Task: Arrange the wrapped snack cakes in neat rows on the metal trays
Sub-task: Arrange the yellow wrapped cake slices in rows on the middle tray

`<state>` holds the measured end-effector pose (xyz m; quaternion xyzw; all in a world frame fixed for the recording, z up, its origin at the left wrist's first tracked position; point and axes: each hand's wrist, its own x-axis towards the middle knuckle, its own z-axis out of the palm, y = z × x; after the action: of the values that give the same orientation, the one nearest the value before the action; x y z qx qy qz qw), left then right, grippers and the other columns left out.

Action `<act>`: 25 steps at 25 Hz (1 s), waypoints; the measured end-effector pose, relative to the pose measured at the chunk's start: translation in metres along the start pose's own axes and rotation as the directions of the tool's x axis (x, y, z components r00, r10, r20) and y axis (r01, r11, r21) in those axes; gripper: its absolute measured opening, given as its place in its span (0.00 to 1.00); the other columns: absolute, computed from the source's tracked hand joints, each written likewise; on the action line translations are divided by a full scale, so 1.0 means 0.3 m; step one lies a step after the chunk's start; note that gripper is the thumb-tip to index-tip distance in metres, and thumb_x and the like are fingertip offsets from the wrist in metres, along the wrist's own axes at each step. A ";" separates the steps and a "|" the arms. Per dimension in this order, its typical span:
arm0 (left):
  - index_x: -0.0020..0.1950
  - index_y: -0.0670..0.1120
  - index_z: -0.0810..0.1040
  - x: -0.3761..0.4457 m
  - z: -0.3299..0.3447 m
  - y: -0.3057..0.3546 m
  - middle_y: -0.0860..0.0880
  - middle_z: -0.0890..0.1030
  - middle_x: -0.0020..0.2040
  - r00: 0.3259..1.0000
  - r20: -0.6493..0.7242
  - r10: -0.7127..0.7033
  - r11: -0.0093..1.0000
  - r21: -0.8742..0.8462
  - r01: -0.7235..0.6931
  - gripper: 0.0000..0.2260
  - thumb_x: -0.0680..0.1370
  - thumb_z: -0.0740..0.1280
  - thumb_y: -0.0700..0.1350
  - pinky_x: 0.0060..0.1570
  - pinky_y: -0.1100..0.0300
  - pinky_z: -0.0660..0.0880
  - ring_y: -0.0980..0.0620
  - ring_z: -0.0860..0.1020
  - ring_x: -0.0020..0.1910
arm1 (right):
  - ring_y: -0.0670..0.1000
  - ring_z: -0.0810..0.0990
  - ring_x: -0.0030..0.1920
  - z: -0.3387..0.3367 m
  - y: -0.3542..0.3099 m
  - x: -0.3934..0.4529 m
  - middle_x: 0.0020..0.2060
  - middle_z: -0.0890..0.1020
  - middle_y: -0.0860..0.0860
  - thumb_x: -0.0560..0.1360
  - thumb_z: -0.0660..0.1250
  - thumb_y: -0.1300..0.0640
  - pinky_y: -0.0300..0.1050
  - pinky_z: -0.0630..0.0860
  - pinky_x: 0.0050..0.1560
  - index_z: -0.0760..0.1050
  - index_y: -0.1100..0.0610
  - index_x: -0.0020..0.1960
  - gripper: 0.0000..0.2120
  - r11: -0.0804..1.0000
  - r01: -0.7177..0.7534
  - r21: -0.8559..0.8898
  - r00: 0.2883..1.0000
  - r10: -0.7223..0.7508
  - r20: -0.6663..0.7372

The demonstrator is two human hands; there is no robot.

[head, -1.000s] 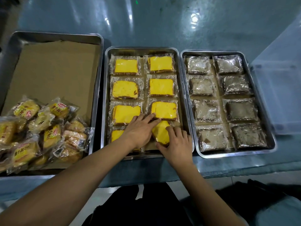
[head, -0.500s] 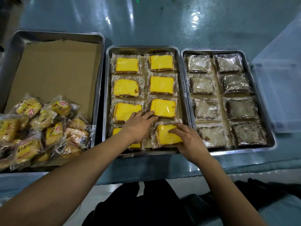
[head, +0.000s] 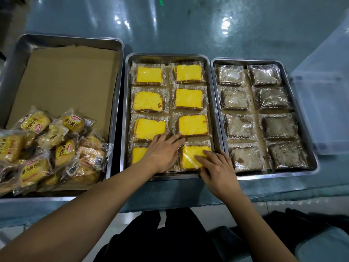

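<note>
Near-right yellow cake (head: pixel 190 156) lying flat in middle tray (head: pixel 128 114), long axis across the tray. Right hand (head: pixel 220 172) fingers straight, pressing it; left hand (head: pixel 162 151) flat on neighbouring cake (head: pixel 138 154).

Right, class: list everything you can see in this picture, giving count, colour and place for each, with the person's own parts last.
Metal trays: three, silver, side by side on the table.
Yellow cakes: eight, clear-wrapped, two columns in the middle tray.
Dark cakes: eight, brown-grey, two columns in the right tray.
Packaged buns: a loose pile, golden with yellow labels, near end of the left tray.
Cardboard: one sheet, brown, lining the left tray.
Plastic box: one, translucent, far right.
Left hand: flat on the middle tray's near cakes.
Right hand: fingers on the near-right yellow cake.
</note>
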<state>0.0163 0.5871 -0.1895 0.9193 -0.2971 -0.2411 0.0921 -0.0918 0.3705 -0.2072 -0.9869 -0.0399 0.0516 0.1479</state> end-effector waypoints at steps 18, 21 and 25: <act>0.67 0.53 0.73 -0.171 0.043 -0.078 0.49 0.70 0.67 0.961 -0.204 -0.185 0.983 -0.045 0.180 0.15 0.82 0.55 0.53 0.68 0.49 0.64 0.47 0.68 0.66 | 0.54 0.72 0.65 0.023 -0.110 0.150 0.65 0.76 0.46 0.79 0.58 0.48 0.53 0.68 0.62 0.73 0.45 0.70 0.20 0.998 -0.020 0.051 1.000 0.019 0.018; 0.66 0.51 0.73 -0.091 -0.033 -0.120 0.49 0.72 0.64 0.938 -0.288 -0.195 0.981 -0.052 0.188 0.14 0.82 0.57 0.51 0.64 0.49 0.67 0.47 0.70 0.62 | 0.55 0.72 0.65 -0.011 -0.106 0.283 0.65 0.76 0.49 0.80 0.63 0.51 0.55 0.69 0.62 0.72 0.48 0.71 0.20 0.997 -0.046 0.063 0.998 0.048 -0.033; 0.73 0.48 0.66 0.054 -0.157 -0.215 0.47 0.71 0.69 0.926 -0.298 -0.233 0.971 -0.118 0.207 0.19 0.83 0.57 0.49 0.69 0.47 0.66 0.45 0.69 0.67 | 0.59 0.72 0.65 -0.079 -0.089 0.533 0.64 0.74 0.53 0.78 0.65 0.53 0.58 0.70 0.63 0.72 0.51 0.70 0.20 0.998 -0.008 0.062 0.998 0.012 -0.060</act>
<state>0.0835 0.6307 -0.1752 0.9685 -0.1634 -0.1149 0.1486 0.0676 0.4041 -0.1913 -0.9831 -0.0291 0.0236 0.1793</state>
